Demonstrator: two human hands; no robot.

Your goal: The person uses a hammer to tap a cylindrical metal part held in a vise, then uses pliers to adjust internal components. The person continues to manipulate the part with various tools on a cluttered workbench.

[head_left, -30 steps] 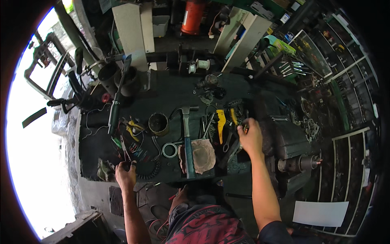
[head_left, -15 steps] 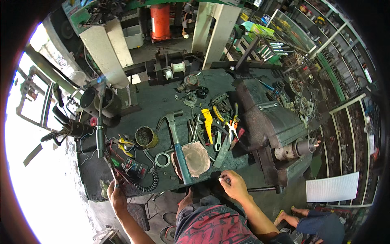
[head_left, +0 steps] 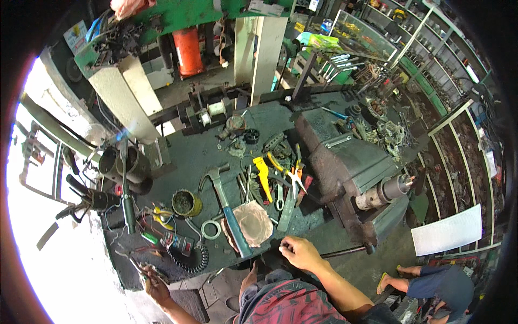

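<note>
From here I see thin grey metal pliers (head_left: pixel 134 264) at the dark worktop's (head_left: pixel 191 154) front left, pointing up-left from the left hand (head_left: pixel 155 284), which grips them | blue-handled steel hammer (head_left: pixel 236 231) between both hands | right hand (head_left: pixel 300 252) curled, farther off; can't tell if it holds anything
</note>
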